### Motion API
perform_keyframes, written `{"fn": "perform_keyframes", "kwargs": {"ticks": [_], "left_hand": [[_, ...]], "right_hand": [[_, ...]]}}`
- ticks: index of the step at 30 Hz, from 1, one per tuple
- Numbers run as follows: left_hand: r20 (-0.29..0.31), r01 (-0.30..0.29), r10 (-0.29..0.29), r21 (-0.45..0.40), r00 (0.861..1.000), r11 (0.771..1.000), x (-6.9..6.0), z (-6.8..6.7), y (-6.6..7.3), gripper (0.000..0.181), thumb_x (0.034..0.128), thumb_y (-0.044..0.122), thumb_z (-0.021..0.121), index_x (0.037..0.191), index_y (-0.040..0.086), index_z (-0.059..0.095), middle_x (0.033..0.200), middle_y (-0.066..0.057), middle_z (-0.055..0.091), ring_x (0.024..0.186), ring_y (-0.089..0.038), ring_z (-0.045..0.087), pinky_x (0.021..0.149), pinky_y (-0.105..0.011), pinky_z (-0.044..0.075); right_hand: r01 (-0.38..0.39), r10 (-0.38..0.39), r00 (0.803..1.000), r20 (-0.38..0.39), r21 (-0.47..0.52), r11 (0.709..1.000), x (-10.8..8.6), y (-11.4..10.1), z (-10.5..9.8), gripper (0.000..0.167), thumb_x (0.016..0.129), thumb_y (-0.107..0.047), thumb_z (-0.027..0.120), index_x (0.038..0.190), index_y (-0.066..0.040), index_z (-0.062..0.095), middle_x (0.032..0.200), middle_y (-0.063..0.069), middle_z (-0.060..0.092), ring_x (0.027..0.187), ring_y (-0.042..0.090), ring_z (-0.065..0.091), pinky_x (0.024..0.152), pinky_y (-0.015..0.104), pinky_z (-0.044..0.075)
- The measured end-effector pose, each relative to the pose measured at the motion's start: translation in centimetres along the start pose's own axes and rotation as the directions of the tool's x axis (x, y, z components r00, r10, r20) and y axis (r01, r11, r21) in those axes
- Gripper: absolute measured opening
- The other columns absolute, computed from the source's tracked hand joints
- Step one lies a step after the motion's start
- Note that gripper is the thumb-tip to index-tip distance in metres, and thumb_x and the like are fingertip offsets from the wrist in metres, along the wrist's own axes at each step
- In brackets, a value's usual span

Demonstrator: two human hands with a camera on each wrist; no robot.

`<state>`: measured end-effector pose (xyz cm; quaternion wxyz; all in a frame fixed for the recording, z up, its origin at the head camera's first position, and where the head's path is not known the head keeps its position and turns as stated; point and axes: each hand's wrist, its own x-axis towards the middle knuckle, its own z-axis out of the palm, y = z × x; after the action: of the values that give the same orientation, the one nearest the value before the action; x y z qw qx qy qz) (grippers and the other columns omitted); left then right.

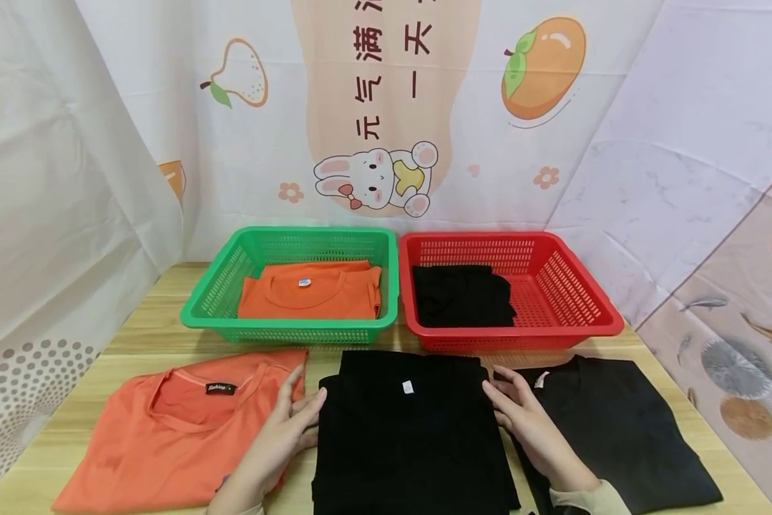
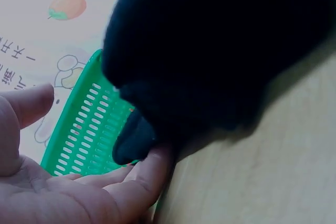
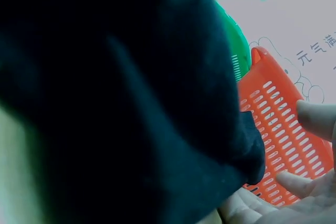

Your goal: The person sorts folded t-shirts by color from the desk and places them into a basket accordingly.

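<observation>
A folded black T-shirt (image 1: 411, 443) with a small white neck label lies at the front middle of the wooden table. My left hand (image 1: 284, 429) is at its left edge, fingers fairly straight. In the left wrist view, the left fingers (image 2: 139, 182) touch the dark cloth from below while the thumb stands apart. My right hand (image 1: 534, 425) is at the shirt's right edge. Seen from the right wrist, the right fingers (image 3: 247, 208) lie at the cloth's edge, partly hidden, with the thumb away from it.
An orange T-shirt (image 1: 186, 436) lies at left, a dark grey one (image 1: 624, 429) at right. Behind stand a green basket (image 1: 289, 325) holding folded orange clothing (image 1: 315, 297) and a red basket (image 1: 521, 332) holding folded black clothing (image 1: 459, 297). A printed curtain (image 1: 250, 164) hangs behind them.
</observation>
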<state>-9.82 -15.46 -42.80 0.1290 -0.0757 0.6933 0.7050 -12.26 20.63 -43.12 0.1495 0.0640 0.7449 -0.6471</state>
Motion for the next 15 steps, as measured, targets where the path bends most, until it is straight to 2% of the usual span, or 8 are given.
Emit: {"fn": "perform_keyframes", "kwargs": {"ticks": [6,11,15], "left_hand": [[0.032,0.008,-0.009,0.021,0.999,1.000,0.20,-0.17,-0.16,0.077,0.1006,0.036,0.056,0.159,0.025,0.007,0.145,-0.032,0.039,0.117,-0.035,0.060,0.090,-0.045,0.055],[0.120,0.001,-0.005,0.032,0.993,0.999,0.45,-0.39,-0.44,0.067,0.1007,0.035,0.057,0.157,0.023,0.022,0.148,-0.026,0.036,0.119,-0.028,0.059,0.094,-0.041,0.053],[0.154,0.004,-0.011,0.046,0.988,0.999,0.55,-0.46,-0.60,0.065,0.1003,0.035,0.057,0.156,0.021,0.028,0.138,-0.021,0.051,0.116,-0.024,0.061,0.094,-0.036,0.051]], "right_hand": [[-0.033,0.034,0.999,0.013,-0.027,0.999,0.04,-0.04,-0.10,0.071,0.100,-0.037,0.056,0.155,-0.015,0.015,0.155,0.028,0.024,0.142,0.044,0.031,0.100,0.048,0.042],[-0.047,0.047,0.999,0.007,-0.021,0.999,-0.01,-0.06,-0.14,0.074,0.099,-0.036,0.059,0.155,-0.018,0.015,0.156,0.030,0.022,0.143,0.046,0.029,0.104,0.055,0.041],[-0.042,0.042,0.999,0.008,-0.011,0.999,-0.06,-0.10,-0.21,0.073,0.099,-0.034,0.059,0.155,-0.018,0.016,0.156,0.031,0.022,0.143,0.047,0.030,0.106,0.059,0.039]]}}
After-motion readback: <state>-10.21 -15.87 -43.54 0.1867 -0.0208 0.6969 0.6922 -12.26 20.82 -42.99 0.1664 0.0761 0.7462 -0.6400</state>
